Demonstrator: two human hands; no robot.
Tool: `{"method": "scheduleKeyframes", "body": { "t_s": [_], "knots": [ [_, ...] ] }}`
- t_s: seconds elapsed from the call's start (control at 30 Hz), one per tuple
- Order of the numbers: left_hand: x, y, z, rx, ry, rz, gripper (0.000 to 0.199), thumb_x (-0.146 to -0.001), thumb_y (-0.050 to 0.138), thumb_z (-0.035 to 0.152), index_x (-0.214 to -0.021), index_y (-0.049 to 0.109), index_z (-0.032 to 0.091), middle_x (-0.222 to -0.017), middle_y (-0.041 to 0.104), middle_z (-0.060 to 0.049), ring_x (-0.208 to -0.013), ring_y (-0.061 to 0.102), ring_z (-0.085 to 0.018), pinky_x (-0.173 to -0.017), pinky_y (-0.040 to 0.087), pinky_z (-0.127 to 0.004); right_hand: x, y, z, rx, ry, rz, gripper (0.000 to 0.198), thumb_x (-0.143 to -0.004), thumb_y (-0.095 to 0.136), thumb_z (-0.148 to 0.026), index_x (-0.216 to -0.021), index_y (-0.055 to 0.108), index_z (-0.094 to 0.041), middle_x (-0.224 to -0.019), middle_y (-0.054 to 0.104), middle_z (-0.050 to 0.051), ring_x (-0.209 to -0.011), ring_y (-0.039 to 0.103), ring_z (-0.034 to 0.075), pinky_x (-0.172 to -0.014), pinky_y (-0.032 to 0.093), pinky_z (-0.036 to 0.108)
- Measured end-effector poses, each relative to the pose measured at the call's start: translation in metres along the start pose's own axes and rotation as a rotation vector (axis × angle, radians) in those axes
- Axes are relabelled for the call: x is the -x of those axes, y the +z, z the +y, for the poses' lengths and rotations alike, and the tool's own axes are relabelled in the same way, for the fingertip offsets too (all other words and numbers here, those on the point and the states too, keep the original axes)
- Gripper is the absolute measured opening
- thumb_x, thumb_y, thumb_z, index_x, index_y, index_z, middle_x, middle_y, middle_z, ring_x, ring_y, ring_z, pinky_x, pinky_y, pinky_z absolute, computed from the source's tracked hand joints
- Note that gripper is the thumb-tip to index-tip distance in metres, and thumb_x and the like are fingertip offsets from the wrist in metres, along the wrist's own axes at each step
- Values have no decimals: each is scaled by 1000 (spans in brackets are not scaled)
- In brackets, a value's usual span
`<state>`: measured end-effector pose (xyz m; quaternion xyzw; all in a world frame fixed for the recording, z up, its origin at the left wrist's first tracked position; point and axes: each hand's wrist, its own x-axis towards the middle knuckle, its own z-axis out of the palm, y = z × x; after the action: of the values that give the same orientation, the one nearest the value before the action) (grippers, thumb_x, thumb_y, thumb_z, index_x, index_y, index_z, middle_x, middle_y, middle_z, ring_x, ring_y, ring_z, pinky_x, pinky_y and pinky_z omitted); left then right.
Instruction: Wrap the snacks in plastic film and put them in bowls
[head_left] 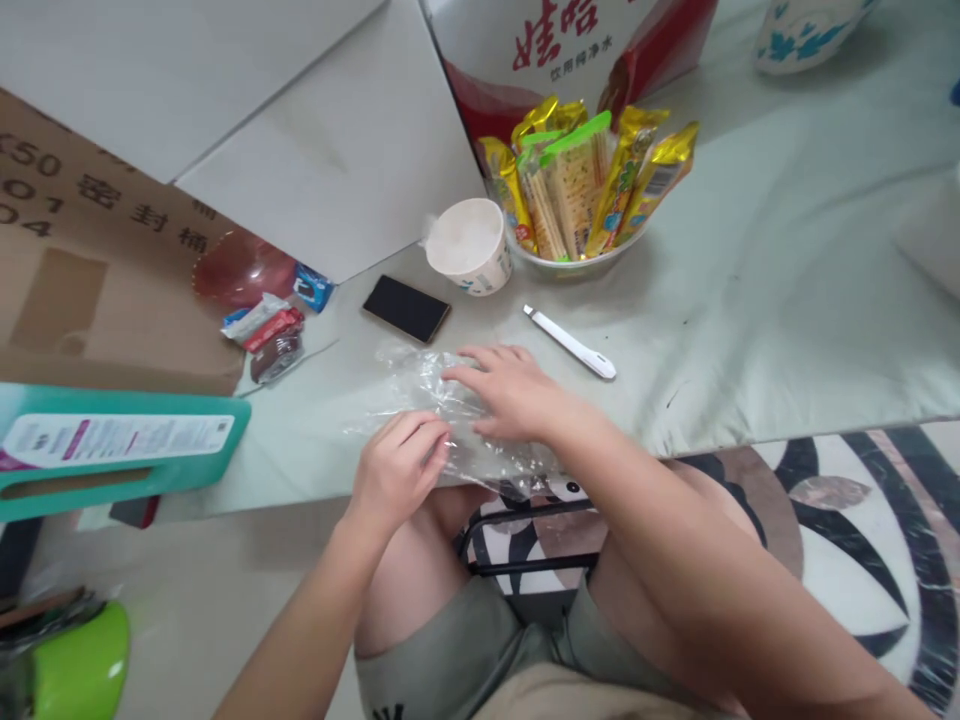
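Note:
A crinkled clear plastic bag (420, 372) lies at the table's front edge, its lower part hanging over the edge. My left hand (401, 460) pinches the bag's near side between thumb and fingers. On the bag's right part rests my right hand (510, 393), fingers spread and pointing left, gripping nothing. A white utility knife (570, 343) lies just beyond my right hand. Behind the bag are a black phone (406, 308) and a white paper cup (469, 245).
A bowl (577, 266) of yellow-wrapped snacks and cracker packs stands behind the knife. Cardboard boxes (112, 300) and a white box (337, 150) block the back left. Small wrapped packets (266, 325) lie left of the phone. A green carton (120, 440) sits at the left edge.

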<state>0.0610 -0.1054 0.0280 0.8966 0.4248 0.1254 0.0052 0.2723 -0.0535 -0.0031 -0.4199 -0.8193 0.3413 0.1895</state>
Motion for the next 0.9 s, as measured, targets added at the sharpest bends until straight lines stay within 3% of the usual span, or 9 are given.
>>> {"method": "scheduleKeyframes", "body": {
  "t_s": [0.1,0.2,0.27,0.4,0.47,0.53,0.7,0.8,0.9],
  "knots": [
    [14,1,2,11,-53,-5,12,-96,56,14,-94,66,18,-92,73,-6,-85,70,-20,-77,57,-31,7,3,3,99,34,-57,46,-83,70,-19,-129,67,-24,-157,51,14,-142,49,36,-115,37,55],
    [33,1,0,28,-104,-18,11,-96,56,15,-95,67,18,-92,75,-5,-86,71,-20,-77,57,-31,18,-3,7,134,34,13,22,-93,55,-17,-104,73,-22,-132,70,11,-121,65,31,-102,47,50],
    [45,1,-1,54,-130,-24,11,-96,57,14,-95,67,19,-94,75,-4,-86,72,-20,-75,57,-30,26,-6,7,137,11,70,19,-94,55,-22,-101,73,-21,-121,74,10,-112,68,30,-98,49,48],
    [60,6,1,119,-185,6,12,-95,57,13,-93,68,18,-92,75,-4,-87,72,-20,-75,57,-30,40,4,4,153,-105,39,43,-83,74,-32,-125,67,-24,-143,63,11,-133,58,34,-110,43,54],
    [63,11,0,145,-205,40,12,-94,56,13,-92,68,18,-91,75,-5,-86,73,-19,-76,57,-30,40,13,4,198,-89,-5,37,-85,70,-27,-123,69,-25,-144,63,11,-134,57,36,-108,43,56],
    [65,17,-2,165,-207,80,12,-93,57,13,-90,68,18,-91,76,-5,-86,73,-20,-75,57,-30,36,18,5,221,-58,-3,20,-92,59,-24,-107,73,-24,-134,70,10,-125,63,34,-103,46,54],
    [70,32,-17,232,-176,193,11,-91,58,13,-87,67,18,-88,76,-6,-82,72,-19,-74,58,-30,28,16,11,161,-12,141,25,-98,47,-27,-102,71,-20,-106,76,12,-102,70,28,-89,52,44],
    [71,38,-22,320,-179,210,10,-90,59,12,-86,66,18,-88,76,-6,-83,71,-18,-77,58,-31,29,19,13,158,-104,118,31,-91,62,-32,-119,69,-22,-128,71,13,-121,65,33,-101,48,51],
    [69,41,-22,382,-220,209,11,-89,58,12,-86,67,19,-88,76,-5,-84,70,-18,-78,57,-31,28,24,14,178,-122,76,22,-91,62,-31,-108,74,-24,-129,73,11,-125,64,36,-104,46,57]
  ]
}}
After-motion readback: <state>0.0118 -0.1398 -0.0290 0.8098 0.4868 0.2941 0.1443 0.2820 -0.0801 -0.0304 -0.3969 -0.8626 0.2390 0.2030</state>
